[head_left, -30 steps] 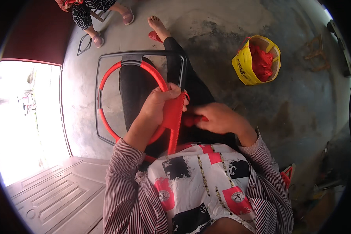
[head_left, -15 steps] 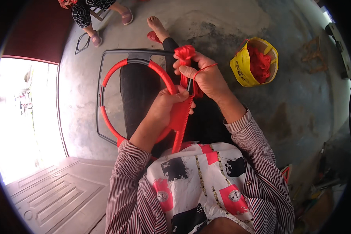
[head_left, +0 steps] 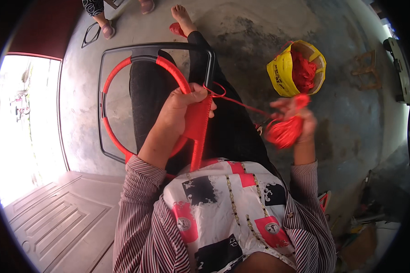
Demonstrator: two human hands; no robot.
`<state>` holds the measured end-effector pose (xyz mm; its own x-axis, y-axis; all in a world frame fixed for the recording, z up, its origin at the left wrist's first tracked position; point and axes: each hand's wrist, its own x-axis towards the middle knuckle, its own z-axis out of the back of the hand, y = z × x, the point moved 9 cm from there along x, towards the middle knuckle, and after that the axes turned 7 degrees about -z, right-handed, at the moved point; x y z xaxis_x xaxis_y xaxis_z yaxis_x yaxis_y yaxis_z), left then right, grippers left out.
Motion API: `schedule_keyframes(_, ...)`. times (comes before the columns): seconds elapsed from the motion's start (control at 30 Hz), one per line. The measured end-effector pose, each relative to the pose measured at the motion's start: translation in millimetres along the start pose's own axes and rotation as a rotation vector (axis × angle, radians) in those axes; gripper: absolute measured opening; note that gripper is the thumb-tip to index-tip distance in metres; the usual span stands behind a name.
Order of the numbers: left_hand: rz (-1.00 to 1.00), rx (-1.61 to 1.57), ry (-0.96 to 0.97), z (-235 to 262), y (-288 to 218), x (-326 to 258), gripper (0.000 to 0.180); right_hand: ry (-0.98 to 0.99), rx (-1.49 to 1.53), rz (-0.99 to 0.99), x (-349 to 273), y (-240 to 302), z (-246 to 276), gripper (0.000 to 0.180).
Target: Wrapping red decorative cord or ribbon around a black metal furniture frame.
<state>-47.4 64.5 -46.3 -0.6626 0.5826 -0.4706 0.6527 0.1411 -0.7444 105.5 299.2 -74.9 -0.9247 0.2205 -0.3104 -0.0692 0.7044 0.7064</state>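
Note:
Across my lap lies a black frame [head_left: 157,46] with rounded corners. Inside it is a ring [head_left: 173,73] wrapped in red cord, with bare black gaps. My left hand [head_left: 175,109] grips the ring's right side and the frame bar beside it, above a tightly woven red panel [head_left: 197,122]. My right hand [head_left: 307,123], blurred by motion, holds a loose bundle of red cord [head_left: 284,132] out to the right. A strand of red cord [head_left: 242,105] stretches from the bundle to a loop around the frame's bar, next to my left fingers.
A yellow bag [head_left: 280,75] full of red cord stands on the concrete floor at the far right. At the upper left are another person's legs [head_left: 102,22] and a small black frame [head_left: 91,35]. A panelled door leaf [head_left: 64,218] lies at the lower left.
My right hand has swung away to the right and down with the cord bundle, drawing the strand out long. My left hand keeps its grip on the frame; the view has shifted slightly.

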Motion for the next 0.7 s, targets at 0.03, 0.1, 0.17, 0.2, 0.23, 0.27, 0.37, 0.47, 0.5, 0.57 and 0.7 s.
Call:
schedule_keyframes(0.03,0.003,-0.004,-0.001,2,2,1,0.008,0.022,0.262,0.088,-5,15,21,0.018)
schedule_keyframes(0.1,0.010,0.004,0.001,6,3,3,0.009,0.014,0.485,0.213,-17,42,70,0.019)
schedule_keyframes(0.17,0.011,0.019,0.023,1,9,5,0.009,-0.047,0.464,0.190,-12,36,87,0.019)
schedule_keyframes(0.2,0.007,0.035,0.044,-3,11,5,0.010,-0.102,0.443,0.167,-9,32,94,0.019)
schedule_keyframes(0.23,0.012,0.040,0.045,-5,13,5,0.010,-0.106,0.449,0.169,-4,26,96,0.019)
schedule_keyframes(0.27,0.018,-0.004,0.043,-4,12,5,0.011,-0.120,0.316,0.140,10,10,77,0.016)
schedule_keyframes(0.37,0.025,-0.024,-0.009,-4,10,-1,0.013,-0.153,-0.076,-0.010,34,-32,-13,0.019)
schedule_keyframes(0.47,0.050,0.021,-0.043,0,11,-4,0.014,0.089,-0.252,-0.080,38,-52,-99,0.027)
schedule_keyframes(0.5,0.067,0.040,-0.032,1,11,-5,0.016,0.197,-0.333,-0.187,35,-64,-117,0.023)
schedule_keyframes(0.57,0.060,0.045,-0.045,2,7,-9,0.017,0.303,-0.385,-0.307,29,-82,-124,0.019)
schedule_keyframes(0.7,0.032,0.018,-0.057,-5,-5,-23,0.022,0.122,-0.349,-0.171,16,-76,-89,0.027)
